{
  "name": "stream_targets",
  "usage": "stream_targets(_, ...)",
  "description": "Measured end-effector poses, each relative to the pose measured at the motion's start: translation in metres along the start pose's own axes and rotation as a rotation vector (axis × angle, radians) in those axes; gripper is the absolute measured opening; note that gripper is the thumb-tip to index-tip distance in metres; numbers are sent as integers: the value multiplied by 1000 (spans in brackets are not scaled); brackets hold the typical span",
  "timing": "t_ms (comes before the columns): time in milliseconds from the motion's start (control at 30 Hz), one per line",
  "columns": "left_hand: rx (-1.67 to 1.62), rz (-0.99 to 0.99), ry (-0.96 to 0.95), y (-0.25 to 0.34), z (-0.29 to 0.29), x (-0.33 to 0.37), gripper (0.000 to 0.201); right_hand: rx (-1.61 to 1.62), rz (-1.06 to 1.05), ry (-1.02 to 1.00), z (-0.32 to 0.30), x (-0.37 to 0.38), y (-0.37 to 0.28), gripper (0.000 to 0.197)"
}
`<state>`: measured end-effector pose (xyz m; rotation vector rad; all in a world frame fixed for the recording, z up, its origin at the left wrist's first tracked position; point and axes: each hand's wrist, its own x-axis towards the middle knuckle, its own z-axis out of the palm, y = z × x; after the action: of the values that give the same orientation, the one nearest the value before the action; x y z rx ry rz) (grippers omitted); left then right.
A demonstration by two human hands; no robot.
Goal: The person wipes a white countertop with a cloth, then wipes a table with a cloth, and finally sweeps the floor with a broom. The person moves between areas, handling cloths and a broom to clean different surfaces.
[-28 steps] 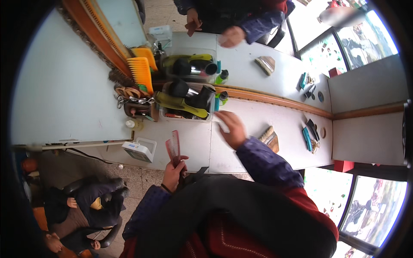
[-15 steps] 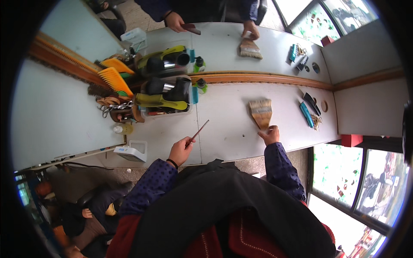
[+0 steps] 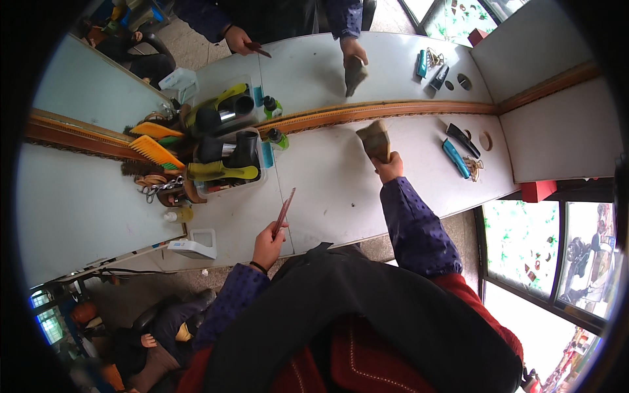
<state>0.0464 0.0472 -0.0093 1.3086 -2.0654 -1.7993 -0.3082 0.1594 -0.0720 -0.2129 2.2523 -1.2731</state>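
My left hand is closed round one end of a thin reddish-brown comb, which points away from me over the front part of the white counter. Farther right, my right hand grips the handle of a wide, flat brush with pale bristles. The brush is tilted on its edge, bristles toward the mirror; I cannot tell whether it touches the counter. A mirror behind the counter repeats both hands, the comb and the brush.
Left of centre, a clear plastic bin holds a black hair dryer and a yellow-green comb. Orange combs and scissors stand beside it. Teal clippers and black clippers lie at right. A person sits lower left.
My right hand has taken the brush by its handle, lifted and turned it, and moved it toward the mirror. My left hand still holds the comb, now pointing more upright. The view has shifted.
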Motion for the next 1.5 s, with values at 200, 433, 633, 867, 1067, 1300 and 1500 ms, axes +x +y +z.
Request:
stream_targets(200, 3, -43, 78, 2, -7, -5, 17, -21, -290, -559, 39, -56, -32, 30)
stream_targets(433, -1, -73, -3, 23, 16, 5, 18, -152, -211, -236, 53, 25, -28, 33)
stream_targets(633, -15, 32, 25, 25, 22, 12, 18, -683, 165, 97, -202, 6, 45, 51)
stream_targets(867, 363, 224, 136, 30, 10, 47, 17, -265, -243, -16, -143, -80, 22, 26)
stream_targets(1067, 779, 449, 127, 53, 42, 112, 30, -406, -386, -359, 39, -75, 23, 42)
stream_targets(1300, 845, 346, 152, 38, 52, 150, 41, -477, 125, 460, -321, -71, 110, 36)
stream_targets(1500, 953, 387, 261, 38, 70, 164, 51, -68, -75, -131, -164, -111, 80, 33)
